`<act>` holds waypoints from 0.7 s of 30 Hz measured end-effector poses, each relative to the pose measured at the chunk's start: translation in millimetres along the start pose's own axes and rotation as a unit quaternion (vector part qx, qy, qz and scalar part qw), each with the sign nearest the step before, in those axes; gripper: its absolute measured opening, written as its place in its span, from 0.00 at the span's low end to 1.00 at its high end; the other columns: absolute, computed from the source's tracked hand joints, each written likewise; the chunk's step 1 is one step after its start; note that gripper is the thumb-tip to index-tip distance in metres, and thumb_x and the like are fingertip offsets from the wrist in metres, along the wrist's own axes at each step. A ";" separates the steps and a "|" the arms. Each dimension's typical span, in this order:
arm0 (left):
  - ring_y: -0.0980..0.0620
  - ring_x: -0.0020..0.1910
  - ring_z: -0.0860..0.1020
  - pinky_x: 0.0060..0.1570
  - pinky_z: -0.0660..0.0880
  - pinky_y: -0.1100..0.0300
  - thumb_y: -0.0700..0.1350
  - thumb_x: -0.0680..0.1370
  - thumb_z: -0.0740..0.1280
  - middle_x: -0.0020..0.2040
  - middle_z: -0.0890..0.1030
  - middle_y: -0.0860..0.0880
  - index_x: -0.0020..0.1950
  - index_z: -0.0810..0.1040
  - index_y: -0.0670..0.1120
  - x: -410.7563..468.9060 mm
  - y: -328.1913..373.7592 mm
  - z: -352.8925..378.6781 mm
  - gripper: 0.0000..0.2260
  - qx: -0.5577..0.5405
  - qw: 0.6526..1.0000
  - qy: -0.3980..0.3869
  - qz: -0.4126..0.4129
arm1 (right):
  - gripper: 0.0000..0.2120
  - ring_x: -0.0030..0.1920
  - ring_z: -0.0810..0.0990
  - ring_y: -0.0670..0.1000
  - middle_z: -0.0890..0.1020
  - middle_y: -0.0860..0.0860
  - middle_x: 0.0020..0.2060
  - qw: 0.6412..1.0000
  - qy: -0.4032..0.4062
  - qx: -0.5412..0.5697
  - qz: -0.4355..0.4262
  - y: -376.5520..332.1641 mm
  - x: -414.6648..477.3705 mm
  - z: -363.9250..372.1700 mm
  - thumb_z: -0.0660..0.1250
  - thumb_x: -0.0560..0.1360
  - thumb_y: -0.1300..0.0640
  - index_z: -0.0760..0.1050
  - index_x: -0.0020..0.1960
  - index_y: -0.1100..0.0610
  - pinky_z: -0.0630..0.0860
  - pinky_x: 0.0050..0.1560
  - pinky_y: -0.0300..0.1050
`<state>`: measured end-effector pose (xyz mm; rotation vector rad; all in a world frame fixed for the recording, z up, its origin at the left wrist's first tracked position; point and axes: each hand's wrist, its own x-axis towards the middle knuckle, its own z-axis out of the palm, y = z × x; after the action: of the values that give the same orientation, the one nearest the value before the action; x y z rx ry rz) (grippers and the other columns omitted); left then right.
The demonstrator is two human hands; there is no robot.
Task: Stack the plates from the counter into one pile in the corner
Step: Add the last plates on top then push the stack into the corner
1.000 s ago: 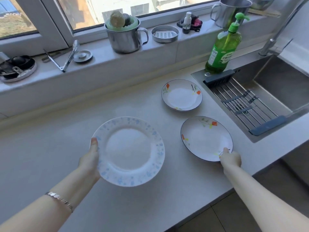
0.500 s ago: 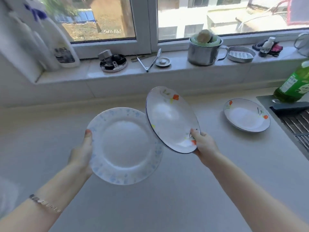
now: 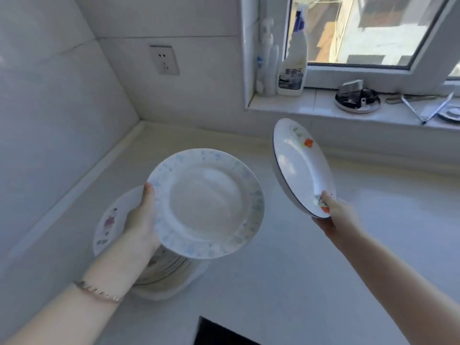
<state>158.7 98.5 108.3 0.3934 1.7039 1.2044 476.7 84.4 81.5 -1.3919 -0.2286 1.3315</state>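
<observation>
My left hand (image 3: 142, 217) grips the left rim of a large white plate with pale blue speckles (image 3: 206, 202), held roughly level above a pile of plates (image 3: 112, 220) that stands on the counter by the left wall. The pile's top plate has a pink flower print; my forearm and the held plate hide much of it. My right hand (image 3: 334, 215) holds a smaller blue-rimmed plate with orange flowers (image 3: 301, 165) by its near edge, tilted steeply, in the air to the right of the speckled plate.
The pale counter (image 3: 323, 270) meets tiled walls at the corner (image 3: 142, 123). A wall socket (image 3: 164, 59) sits above it. Spray bottles (image 3: 292, 53) and a round metal dish (image 3: 357, 99) stand on the window sill. A dark panel (image 3: 219, 332) lies at the near edge.
The view has swung left from the sink side to the corner. Both hands carried their plates along, and the speckled plate now hovers over the pile.
</observation>
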 end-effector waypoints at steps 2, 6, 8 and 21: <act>0.45 0.49 0.79 0.51 0.76 0.49 0.63 0.75 0.60 0.58 0.80 0.45 0.64 0.73 0.45 15.3 9.3 -21.8 0.27 -0.015 0.999 0.035 0.003 | 0.09 0.21 0.78 0.41 0.80 0.51 0.24 1.000 -0.002 0.000 0.011 12.2 -2.6 22.9 0.62 0.78 0.59 0.72 0.39 0.58 0.74 0.21 0.33; 0.46 0.47 0.77 0.49 0.74 0.53 0.62 0.75 0.61 0.54 0.79 0.45 0.65 0.72 0.41 40.6 11.1 -56.6 0.29 -0.016 0.996 0.086 -0.003 | 0.07 0.21 0.78 0.40 0.79 0.44 0.19 0.999 -0.019 -0.001 0.027 28.4 -5.3 56.9 0.63 0.77 0.60 0.73 0.41 0.59 0.75 0.22 0.33; 0.46 0.48 0.78 0.51 0.75 0.52 0.63 0.75 0.60 0.57 0.79 0.45 0.65 0.72 0.42 51.3 7.2 -70.9 0.29 -0.027 0.995 0.094 -0.019 | 0.08 0.20 0.78 0.40 0.79 0.45 0.19 0.999 -0.024 -0.009 0.032 33.7 -5.5 70.9 0.62 0.77 0.60 0.73 0.40 0.59 0.75 0.22 0.33; 0.42 0.49 0.80 0.45 0.74 0.51 0.51 0.76 0.65 0.48 0.81 0.37 0.52 0.79 0.34 80.8 -3.1 -129.0 0.19 0.249 0.953 0.154 0.078 | 0.09 0.30 0.79 0.48 0.75 0.53 0.37 0.991 -0.050 -0.119 0.045 61.8 -0.5 132.5 0.61 0.78 0.59 0.71 0.40 0.59 0.73 0.20 0.33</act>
<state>12.5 85.3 67.9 0.6817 2.2918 0.9684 340.7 137.0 70.8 -1.5511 -0.4080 1.4869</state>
